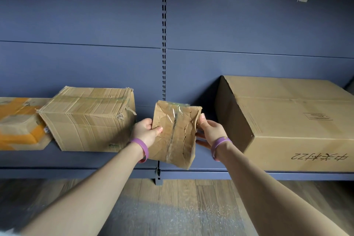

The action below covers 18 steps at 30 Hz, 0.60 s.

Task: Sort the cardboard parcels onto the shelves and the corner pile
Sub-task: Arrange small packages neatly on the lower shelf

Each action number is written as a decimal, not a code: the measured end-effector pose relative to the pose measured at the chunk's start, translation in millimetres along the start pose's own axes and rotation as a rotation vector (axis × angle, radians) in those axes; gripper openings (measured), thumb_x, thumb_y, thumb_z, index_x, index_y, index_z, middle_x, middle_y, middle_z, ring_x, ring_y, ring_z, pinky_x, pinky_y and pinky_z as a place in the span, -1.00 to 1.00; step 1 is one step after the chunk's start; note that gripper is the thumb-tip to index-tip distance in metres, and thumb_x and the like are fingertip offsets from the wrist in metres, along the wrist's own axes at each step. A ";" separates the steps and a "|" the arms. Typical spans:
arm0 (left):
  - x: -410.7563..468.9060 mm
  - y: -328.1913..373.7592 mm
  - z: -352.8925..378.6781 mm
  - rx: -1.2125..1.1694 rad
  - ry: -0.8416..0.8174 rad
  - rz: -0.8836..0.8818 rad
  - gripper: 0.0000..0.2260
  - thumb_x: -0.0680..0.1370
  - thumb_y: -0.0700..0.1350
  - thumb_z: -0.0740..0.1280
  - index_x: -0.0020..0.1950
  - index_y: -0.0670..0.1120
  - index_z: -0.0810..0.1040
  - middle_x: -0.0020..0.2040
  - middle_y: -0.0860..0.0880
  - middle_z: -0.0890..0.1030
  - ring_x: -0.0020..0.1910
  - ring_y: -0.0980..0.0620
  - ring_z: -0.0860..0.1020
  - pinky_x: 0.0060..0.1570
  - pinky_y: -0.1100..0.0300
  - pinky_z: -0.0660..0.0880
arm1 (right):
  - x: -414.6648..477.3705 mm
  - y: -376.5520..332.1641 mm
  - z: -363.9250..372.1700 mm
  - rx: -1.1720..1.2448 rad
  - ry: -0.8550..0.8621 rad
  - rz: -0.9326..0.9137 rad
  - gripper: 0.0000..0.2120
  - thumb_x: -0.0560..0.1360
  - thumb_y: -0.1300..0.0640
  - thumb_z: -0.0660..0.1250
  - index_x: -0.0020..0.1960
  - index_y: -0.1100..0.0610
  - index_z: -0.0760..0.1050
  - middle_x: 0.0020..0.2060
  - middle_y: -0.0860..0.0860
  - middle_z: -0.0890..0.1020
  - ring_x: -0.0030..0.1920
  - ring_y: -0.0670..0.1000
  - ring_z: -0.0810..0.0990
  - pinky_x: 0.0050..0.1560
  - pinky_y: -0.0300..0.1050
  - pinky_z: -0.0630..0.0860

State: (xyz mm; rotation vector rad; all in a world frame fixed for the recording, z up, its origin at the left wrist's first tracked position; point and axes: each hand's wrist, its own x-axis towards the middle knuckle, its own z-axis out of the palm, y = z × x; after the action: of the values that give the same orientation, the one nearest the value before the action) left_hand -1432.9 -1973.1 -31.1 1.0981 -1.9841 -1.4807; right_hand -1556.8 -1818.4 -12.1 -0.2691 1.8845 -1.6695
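Note:
A small, crumpled cardboard parcel [175, 134] with clear tape down its middle is held over the blue shelf [118, 161], in the gap between two boxes. My left hand [146, 133] grips its left edge, thumb on top. My right hand [209, 131] holds its right edge, thumb at the upper corner and fingers underneath. Whether the parcel's far end touches the shelf is hidden.
A worn taped box [88, 119] sits on the shelf to the left, with an orange-taped parcel [17, 122] beyond it. A large carton [291, 120] with printed characters fills the right side. A slotted upright [164, 44] divides the back panel. Wooden floor [176, 207] lies below.

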 end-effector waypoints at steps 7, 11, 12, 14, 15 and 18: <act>0.5 1.3 -3.6 -0.054 -0.079 -0.028 -0.85 0.46 -0.27 0.50 -0.01 -0.14 0.64 -0.04 -0.07 0.71 -0.01 -0.07 0.66 0.06 0.05 0.57 | -0.2 -7.8 -4.5 0.150 0.008 0.124 -0.36 0.49 -0.41 0.17 0.20 0.12 0.57 0.11 0.05 0.62 0.16 0.12 0.57 0.06 0.06 0.58; -1.3 6.6 -2.4 -0.032 -0.132 -0.019 -0.77 0.42 -0.26 0.53 0.04 -0.19 0.60 0.00 -0.10 0.70 0.05 -0.11 0.65 0.01 0.09 0.56 | 2.1 -6.7 -5.9 0.167 0.046 0.085 -0.74 0.50 -0.07 0.41 0.01 0.12 0.55 -0.05 0.06 0.64 0.01 0.07 0.62 0.06 0.06 0.59; -1.9 9.2 -2.9 -0.036 -0.174 -0.025 -0.67 0.37 -0.13 0.57 0.08 -0.16 0.61 0.03 -0.08 0.70 0.09 -0.09 0.64 0.11 0.03 0.56 | 3.0 -6.2 -5.7 0.170 0.044 0.072 -0.80 0.52 0.00 0.41 -0.01 0.13 0.55 -0.09 0.06 0.64 -0.03 0.06 0.63 0.03 0.04 0.59; -3.4 13.1 -3.4 -0.048 -0.292 -0.039 -0.33 0.17 0.23 0.61 0.15 -0.07 0.60 0.10 0.01 0.68 0.17 -0.01 0.61 0.27 -0.04 0.50 | 5.2 -4.5 -6.0 0.170 0.049 0.048 -0.86 0.52 0.07 0.41 -0.03 0.14 0.57 -0.13 0.07 0.64 -0.05 0.07 0.62 0.05 0.04 0.59; -4.3 14.7 -2.1 -0.074 -0.330 -0.067 -0.20 0.09 0.37 0.57 0.18 -0.06 0.57 0.15 0.05 0.65 0.22 0.01 0.57 0.32 -0.05 0.47 | 6.3 -3.4 -7.0 0.161 0.056 0.037 -0.88 0.52 0.09 0.41 -0.04 0.14 0.58 -0.14 0.07 0.64 -0.04 0.08 0.62 0.09 0.06 0.59; -8.8 21.9 4.2 -0.176 -0.310 -0.215 -0.22 0.14 0.53 0.42 0.14 0.03 0.44 0.13 0.09 0.50 0.26 -0.03 0.47 0.34 -0.06 0.43 | 7.2 -0.1 -9.5 0.097 0.056 0.010 -0.93 0.52 0.12 0.40 -0.07 0.12 0.61 -0.17 0.06 0.66 -0.06 0.10 0.60 0.18 0.13 0.55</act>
State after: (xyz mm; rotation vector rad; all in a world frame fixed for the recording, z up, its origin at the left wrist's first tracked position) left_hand -1438.1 -1961.1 -11.1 1.0866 -1.9295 -2.0022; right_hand -1567.8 -1814.3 -13.9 -0.1752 1.8353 -1.7728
